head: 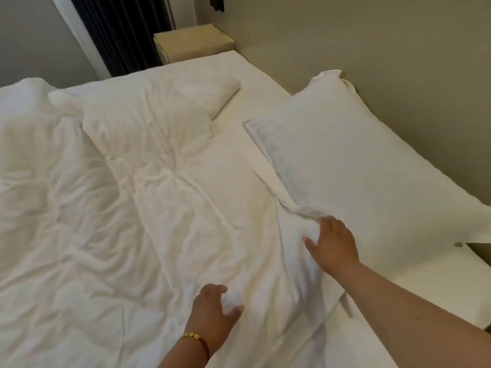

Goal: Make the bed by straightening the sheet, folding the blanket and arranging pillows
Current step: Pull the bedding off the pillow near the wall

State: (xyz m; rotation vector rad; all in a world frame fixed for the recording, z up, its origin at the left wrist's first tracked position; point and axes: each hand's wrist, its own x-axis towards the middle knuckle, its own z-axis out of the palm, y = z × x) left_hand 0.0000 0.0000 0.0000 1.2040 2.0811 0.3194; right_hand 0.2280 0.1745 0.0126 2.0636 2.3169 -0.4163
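Observation:
A crumpled white blanket (111,213) covers most of the bed, bunched at the far left. My left hand (215,312), with a gold bracelet at the wrist, rests on the blanket's near part, fingers curled into the cloth. My right hand (332,245) lies on the blanket's edge where it meets the near corner of a white pillow (358,160), fingers spread. That pillow lies flat along the wall on the right. A second white pillow (170,102) lies further back, partly under the blanket. Bare white sheet (255,83) shows between the pillows.
A beige wall (372,43) runs along the bed's right side. A pale wooden nightstand (194,41) stands past the far corner of the bed, beside a dark curtain (119,30). The mattress edge (398,293) shows at the lower right.

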